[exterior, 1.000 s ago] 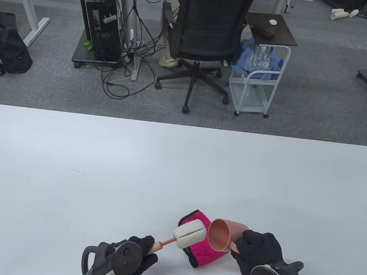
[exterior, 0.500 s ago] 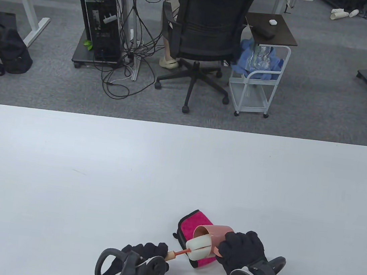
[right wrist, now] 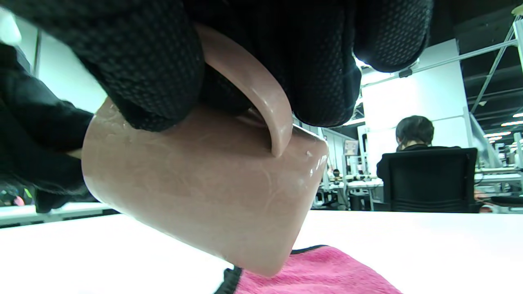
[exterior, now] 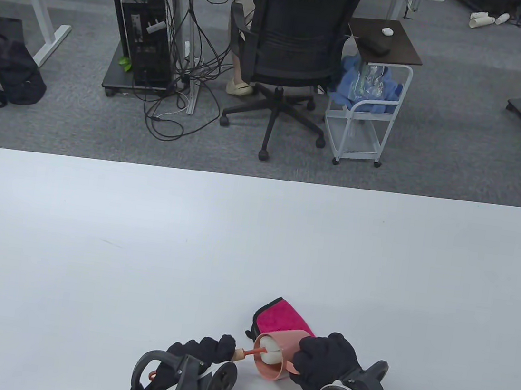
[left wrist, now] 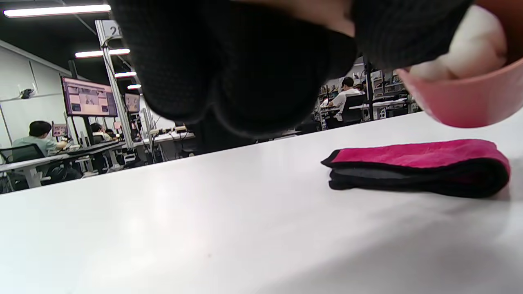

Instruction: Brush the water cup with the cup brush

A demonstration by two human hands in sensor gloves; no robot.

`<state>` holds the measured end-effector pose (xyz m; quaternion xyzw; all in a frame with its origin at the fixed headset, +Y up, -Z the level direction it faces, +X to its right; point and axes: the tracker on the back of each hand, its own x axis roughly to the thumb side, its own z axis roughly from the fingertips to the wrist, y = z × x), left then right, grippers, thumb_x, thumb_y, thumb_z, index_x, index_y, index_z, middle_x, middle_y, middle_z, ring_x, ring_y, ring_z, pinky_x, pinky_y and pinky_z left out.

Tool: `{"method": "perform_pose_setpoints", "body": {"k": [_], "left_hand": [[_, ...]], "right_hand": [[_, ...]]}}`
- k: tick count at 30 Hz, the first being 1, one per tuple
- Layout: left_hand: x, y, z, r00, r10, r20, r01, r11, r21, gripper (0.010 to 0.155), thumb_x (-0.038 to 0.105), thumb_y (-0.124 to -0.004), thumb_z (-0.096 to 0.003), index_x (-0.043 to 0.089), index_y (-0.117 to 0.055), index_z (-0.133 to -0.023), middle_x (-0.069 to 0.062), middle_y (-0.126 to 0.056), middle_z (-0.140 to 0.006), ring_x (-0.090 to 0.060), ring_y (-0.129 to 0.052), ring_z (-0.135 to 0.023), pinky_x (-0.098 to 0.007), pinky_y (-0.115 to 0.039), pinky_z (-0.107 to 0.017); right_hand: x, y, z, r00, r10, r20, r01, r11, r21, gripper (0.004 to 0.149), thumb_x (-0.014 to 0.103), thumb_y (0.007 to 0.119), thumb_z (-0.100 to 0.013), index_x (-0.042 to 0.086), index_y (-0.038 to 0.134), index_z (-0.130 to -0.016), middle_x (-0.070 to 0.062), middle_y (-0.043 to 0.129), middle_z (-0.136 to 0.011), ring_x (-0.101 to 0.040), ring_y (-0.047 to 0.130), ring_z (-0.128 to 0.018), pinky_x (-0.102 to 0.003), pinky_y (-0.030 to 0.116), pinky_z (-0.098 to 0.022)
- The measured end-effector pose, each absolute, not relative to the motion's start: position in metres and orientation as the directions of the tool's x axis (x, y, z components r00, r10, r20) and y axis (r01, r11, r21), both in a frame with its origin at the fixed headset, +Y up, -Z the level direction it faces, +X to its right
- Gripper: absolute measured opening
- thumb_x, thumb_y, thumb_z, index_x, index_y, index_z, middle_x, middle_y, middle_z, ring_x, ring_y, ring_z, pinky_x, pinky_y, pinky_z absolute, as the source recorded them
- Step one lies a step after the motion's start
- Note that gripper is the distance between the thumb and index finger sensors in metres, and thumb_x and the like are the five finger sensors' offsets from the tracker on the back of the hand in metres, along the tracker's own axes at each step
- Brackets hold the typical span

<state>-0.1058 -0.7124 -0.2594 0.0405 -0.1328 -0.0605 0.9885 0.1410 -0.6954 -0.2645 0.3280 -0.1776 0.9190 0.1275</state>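
Brush sponge (exterior: 270, 351) inside tilted pink cup (exterior: 278, 361)

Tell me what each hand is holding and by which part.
Left hand grips the cup brush by its handle; right hand holds the pink cup at its handle side.

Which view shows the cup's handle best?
Right wrist view: the handle of the cup arcs in plain sight between the right hand's fingers. In the table view the hand covers it. The left wrist view catches only the cup's rim and the white brush head inside.
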Motion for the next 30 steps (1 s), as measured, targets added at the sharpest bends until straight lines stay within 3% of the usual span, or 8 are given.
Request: {"method": "perform_pose_setpoints", "body": {"k": [15,30], "left_hand": [[-0.101,-0.722,-0.265,0.962,-0.021,0.271,0.037,0.998,-0.052,0.06,0.053,-0.073,-0.0397,0.034,-0.066,-0.096,0.005,-0.094,-0.062,-0.014,-0.103,-0.025,-0.04,-0.093,-0.042],[-0.091,-0.714,-0.253,0.926,-0.075,0.37,0.067,0.997,0.035,0.059,0.053,-0.075,-0.0395,0.032,-0.069,-0.095,0.006,-0.095,-0.06,-0.015,-0.103,-0.026,-0.039,-0.091,-0.045]], "right_hand": [[0.141,-0.691,-0.259,-0.743,0.087,0.664,-0.36,-0.888,-0.287,0.029,0.035,0.092,-0.042,0.021,0.091,-0.067,-0.014,0.083,-0.086,-0.04,0.089,-0.072,-0.058,0.062,-0.066],[0.146,-0.695,-0.265,-0.753,0.141,0.643,-0.38,-0.89,-0.251,0.03,0.035,0.092,-0.043,0.02,0.09,-0.068,-0.014,0.08,-0.088,-0.041,0.086,-0.074,-0.058,0.059,-0.067]]}}
